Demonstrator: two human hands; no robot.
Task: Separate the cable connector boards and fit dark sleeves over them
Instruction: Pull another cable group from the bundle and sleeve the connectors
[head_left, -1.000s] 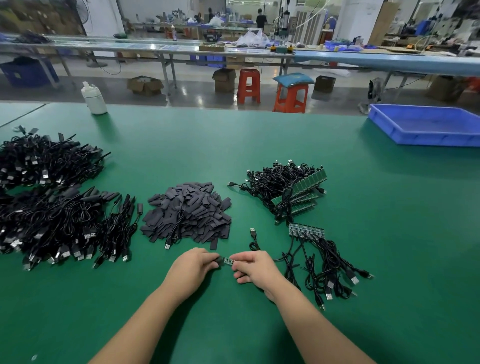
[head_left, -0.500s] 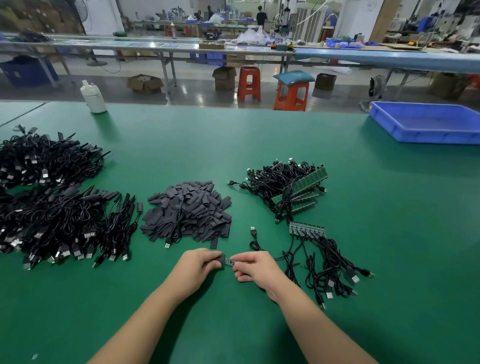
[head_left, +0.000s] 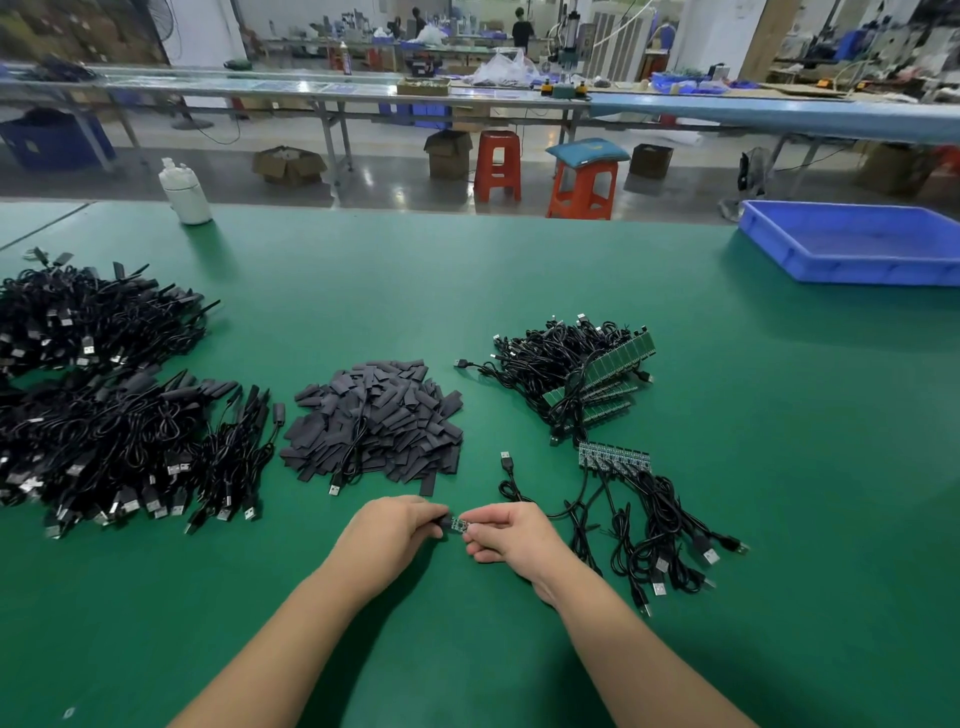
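Observation:
Low in the middle of the green table, my left hand (head_left: 392, 535) pinches a dark sleeve (head_left: 442, 521) and my right hand (head_left: 506, 540) pinches a small green connector board (head_left: 459, 525). The board's left end meets the sleeve's mouth between my fingertips. Its black cable (head_left: 511, 486) runs up to a USB plug. A heap of loose dark sleeves (head_left: 374, 421) lies just beyond my hands. To the right, a strip of joined boards (head_left: 613, 457) with cables lies flat, and a bundle of green board strips (head_left: 597, 379) sits behind it.
Large piles of sleeved black cables (head_left: 104, 447) cover the left of the table (head_left: 779, 519). A white bottle (head_left: 184, 192) stands at the far left edge, and a blue tray (head_left: 852, 241) at the far right. Stools and benches lie beyond.
Both hands stay almost where they were. The board looks slightly closer against the sleeve's opening than one second ago.

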